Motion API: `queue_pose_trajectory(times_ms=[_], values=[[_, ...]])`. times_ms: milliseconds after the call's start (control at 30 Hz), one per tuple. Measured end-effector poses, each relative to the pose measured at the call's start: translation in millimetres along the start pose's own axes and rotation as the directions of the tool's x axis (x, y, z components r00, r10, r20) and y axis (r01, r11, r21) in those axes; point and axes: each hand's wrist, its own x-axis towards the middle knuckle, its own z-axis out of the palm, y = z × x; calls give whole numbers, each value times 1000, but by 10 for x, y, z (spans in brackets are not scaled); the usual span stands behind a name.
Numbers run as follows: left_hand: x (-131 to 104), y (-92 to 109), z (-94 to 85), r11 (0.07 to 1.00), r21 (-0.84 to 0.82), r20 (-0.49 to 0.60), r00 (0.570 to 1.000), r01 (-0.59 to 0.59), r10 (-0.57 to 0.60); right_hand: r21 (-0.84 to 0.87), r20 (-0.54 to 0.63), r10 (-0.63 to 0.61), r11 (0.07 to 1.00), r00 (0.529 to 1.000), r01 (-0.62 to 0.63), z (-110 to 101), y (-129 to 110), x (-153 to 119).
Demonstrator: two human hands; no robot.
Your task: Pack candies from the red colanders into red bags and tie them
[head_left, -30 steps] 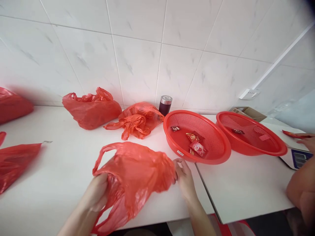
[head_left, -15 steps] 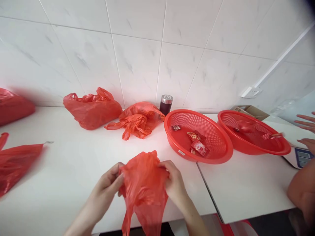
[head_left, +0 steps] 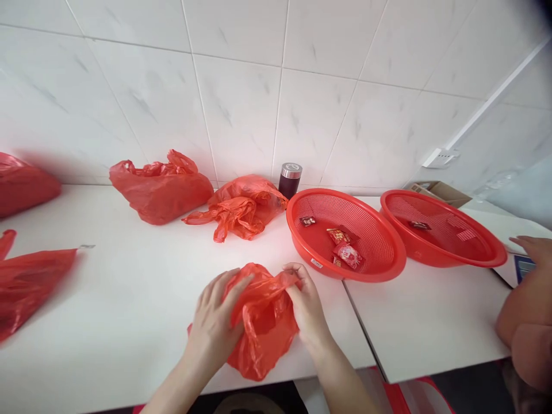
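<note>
A crumpled red plastic bag (head_left: 263, 345) is between my hands near the table's front edge, its mouth partly open and facing me. My left hand (head_left: 218, 313) lies against the bag's left side with its fingers apart. At the upper right of the bag, my right hand (head_left: 304, 299) pinches the rim between thumb and fingers. Just right of it stands a red perforated basket (head_left: 388, 253) holding several small wrapped packets (head_left: 348, 255).
Behind are a filled red bag (head_left: 161, 192), a crumpled bag (head_left: 245, 207) and a dark cup (head_left: 290, 181). More red bags (head_left: 34, 287) lie left. On the right are a second basket (head_left: 435, 247), a box (head_left: 444, 192), a scale (head_left: 524, 267) and another person's arm (head_left: 528, 299).
The bag has been turned up so its opening shows. My left hand has moved onto its side with fingers spread. At right, the other person's hand has lowered over the scale.
</note>
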Motion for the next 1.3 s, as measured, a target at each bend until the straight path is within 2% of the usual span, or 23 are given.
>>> queue_pose_trajectory(times_ms=[100, 167, 267, 333, 400, 433, 500, 533, 600, 667, 767, 833, 900, 967, 1000, 1067, 1100, 1133, 1167, 1200, 1233, 1267, 1300], values=[[106, 24, 74, 995, -95, 178, 984, 19, -2, -64, 53, -21, 998, 998, 24, -47, -67, 25], [151, -71, 40, 966, -189, 299, 947, 179, -117, -150, 69, -30, 988, 997, 40, -206, -109, 70], [179, -246, -111, 800, -338, 424, 839, 496, -341, -377, 111, -28, 924, 993, 68, -488, -205, 101], [183, -315, -239, 645, -438, 506, 765, 626, -399, -515, 119, -76, 848, 990, 127, -567, -329, 31], [192, -318, -356, 522, -498, 607, 708, 692, -360, -578, 111, -247, 772, 963, 265, -498, -498, -132], [200, -296, -405, 481, -504, 655, 680, 717, -328, -581, 127, -345, 734, 930, 352, -414, -584, -239], [224, -226, -480, 429, -505, 720, 640, 749, -268, -563, 245, -453, 654, 857, 506, -201, -712, -457], [235, -191, -507, 407, -510, 740, 628, 757, -241, -555, 356, -427, 618, 831, 556, -99, -735, -546], [240, -159, -542, 344, -532, 770, 611, 774, -184, -584, 567, -265, 539, 780, 607, 35, -672, -639], [211, -217, -545, 241, -549, 799, 587, 800, -129, -666, 672, -60, 388, 738, 638, 34, -494, -608], [120, -482, -480, 33, -566, 813, 565, 824, -144, -736, 676, 164, 86, 719, 672, -170, -201, -430], [75, -687, -407, -96, -600, 786, 562, 794, -258, -733, 652, 258, -27, 713, 680, -332, -106, -315], [74, -809, -357, -142, -633, 743, 545, 761, -387, -743, 616, 307, -81, 726, 664, -441, -106, -242], [110, -783, -373, -48, -680, 636, 555, 732, -536, -749, 585, 328, -131, 742, 649, -480, -162, -205], [133, -711, -411, 80, -715, 507, 594, 695, -624, -747, 580, 327, -152, 746, 647, -477, -195, -194], [166, -475, -525, 477, -707, 74, 725, 523, -685, -735, 597, 307, -161, 741, 659, -442, -244, -172], [173, -331, -582, 689, -609, -171, 783, 393, -598, -725, 616, 289, -155, 732, 671, -414, -255, -159], [173, -186, -624, 853, -457, -343, 835, 252, -430, -716, 637, 263, -146, 724, 683, -381, -255, -146], [168, -50, -638, 952, -285, -408, 884, 113, -227, -708, 656, 232, -140, 718, 692, -344, -244, -133], [160, 64, -619, 992, -127, -372, 927, -10, -38, -702, 671, 202, -137, 714, 698, -304, -223, -124], [150, 149, -564, 994, 0, -267, 958, -106, 102, -702, 676, 178, -137, 715, 698, -264, -193, -121], [142, 198, -477, 982, 95, -124, 976, -166, 177, -711, 671, 161, -141, 724, 689, -229, -159, -124], [137, 210, -368, 968, 167, 18, 982, -186, 186, -725, 655, 159, -145, 739, 673, -205, -124, -133]])
